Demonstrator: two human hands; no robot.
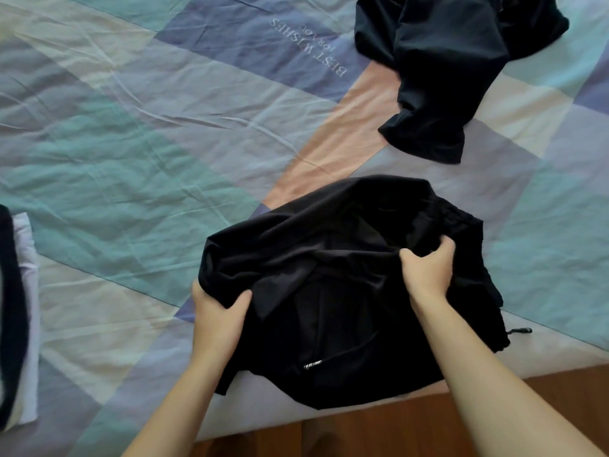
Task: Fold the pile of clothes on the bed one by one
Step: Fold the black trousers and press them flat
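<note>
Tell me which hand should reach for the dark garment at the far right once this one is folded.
Right hand, probably: it grips the black garment on the side nearer the dark garment; the left hand would have to cross over.

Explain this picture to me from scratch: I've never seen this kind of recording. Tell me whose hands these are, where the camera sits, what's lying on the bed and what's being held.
There is no machine here. A person wears a wide-angle camera on the head, so the single picture looks forward and down over their own bare arms.

The surface is a bed covered by a patchwork sheet in teal, blue, cream and peach, with printed lettering near the top. A strip of wooden floor shows at the bottom right.

Both hands grip one crumpled black garment near the bed's edge: the left hand holds its left side, the right hand pinches a bunch of fabric further up.

Another dark garment lies unfolded at the upper right. At the far left edge sits what looks like a folded stack, dark and white cloth together.
</note>
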